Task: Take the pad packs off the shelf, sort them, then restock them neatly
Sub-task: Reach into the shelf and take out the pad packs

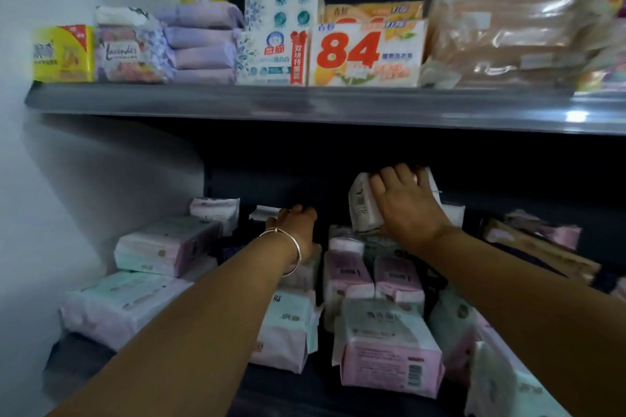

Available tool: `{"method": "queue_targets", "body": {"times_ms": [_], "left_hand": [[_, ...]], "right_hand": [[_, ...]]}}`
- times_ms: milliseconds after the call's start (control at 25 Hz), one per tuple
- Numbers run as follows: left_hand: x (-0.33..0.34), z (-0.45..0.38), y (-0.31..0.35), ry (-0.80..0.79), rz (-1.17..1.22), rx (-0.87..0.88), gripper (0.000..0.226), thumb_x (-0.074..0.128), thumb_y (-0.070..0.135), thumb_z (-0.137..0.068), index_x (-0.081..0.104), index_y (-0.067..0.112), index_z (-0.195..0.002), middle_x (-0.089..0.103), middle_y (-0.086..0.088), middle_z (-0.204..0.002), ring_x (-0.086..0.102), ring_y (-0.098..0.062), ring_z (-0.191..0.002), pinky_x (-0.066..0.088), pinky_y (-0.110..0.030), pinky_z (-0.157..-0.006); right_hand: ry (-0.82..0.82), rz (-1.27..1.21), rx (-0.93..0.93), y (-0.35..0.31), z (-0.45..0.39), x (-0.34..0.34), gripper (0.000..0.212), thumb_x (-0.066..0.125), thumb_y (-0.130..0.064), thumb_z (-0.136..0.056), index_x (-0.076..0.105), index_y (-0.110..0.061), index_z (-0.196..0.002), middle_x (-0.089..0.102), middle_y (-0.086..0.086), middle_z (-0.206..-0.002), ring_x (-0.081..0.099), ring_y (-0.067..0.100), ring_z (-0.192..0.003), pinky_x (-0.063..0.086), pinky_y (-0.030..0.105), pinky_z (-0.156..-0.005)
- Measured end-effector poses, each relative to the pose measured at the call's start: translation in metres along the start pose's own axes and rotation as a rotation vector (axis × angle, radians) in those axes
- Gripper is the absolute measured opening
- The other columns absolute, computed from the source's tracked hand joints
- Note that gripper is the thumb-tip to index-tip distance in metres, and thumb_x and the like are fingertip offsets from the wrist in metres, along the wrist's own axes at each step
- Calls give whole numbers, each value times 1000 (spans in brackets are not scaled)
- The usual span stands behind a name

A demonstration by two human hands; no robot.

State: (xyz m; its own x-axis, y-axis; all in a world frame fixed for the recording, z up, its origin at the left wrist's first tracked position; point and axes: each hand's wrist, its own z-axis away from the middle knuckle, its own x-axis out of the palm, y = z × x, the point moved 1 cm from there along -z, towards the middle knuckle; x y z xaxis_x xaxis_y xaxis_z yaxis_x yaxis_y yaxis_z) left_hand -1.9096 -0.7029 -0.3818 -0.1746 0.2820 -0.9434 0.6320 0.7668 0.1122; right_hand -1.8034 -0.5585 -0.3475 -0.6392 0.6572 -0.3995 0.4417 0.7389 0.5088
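Many pad packs in pink, white and mint wrappers fill the dark lower shelf [284, 382]. My right hand [408, 201] reaches deep in and grips a white pad pack [362, 205] held upright above the others. My left hand [293, 225], with a silver bangle on the wrist, rests fingers curled on a small white pack [264, 213] at the back; whether it grips it is unclear. A pink pack with a barcode [389, 359] stands in front, mint packs [288, 318] beside it, and stacked packs [169, 244] lie at the left.
The grey upper shelf [305, 105] overhangs closely, carrying a yellow box [62, 54], lavender packs [128, 54], purple packs [203, 47], white and orange "84" soap boxes [369, 54] and brown wrapped bundles [508, 34]. A white wall [67, 179] bounds the left. Brown packages [542, 250] lie right.
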Motion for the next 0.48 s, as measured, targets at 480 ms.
{"method": "queue_targets", "body": {"times_ms": [480], "left_hand": [[49, -111, -45, -58, -314, 100, 74, 65, 25, -84, 23, 14, -145, 26, -5, -149, 25, -25, -139, 20, -43, -115]], "right_hand": [[-176, -139, 29, -35, -13, 63, 89, 89, -45, -27, 64, -2, -100, 60, 16, -85, 58, 35, -76, 51, 44, -67]]}}
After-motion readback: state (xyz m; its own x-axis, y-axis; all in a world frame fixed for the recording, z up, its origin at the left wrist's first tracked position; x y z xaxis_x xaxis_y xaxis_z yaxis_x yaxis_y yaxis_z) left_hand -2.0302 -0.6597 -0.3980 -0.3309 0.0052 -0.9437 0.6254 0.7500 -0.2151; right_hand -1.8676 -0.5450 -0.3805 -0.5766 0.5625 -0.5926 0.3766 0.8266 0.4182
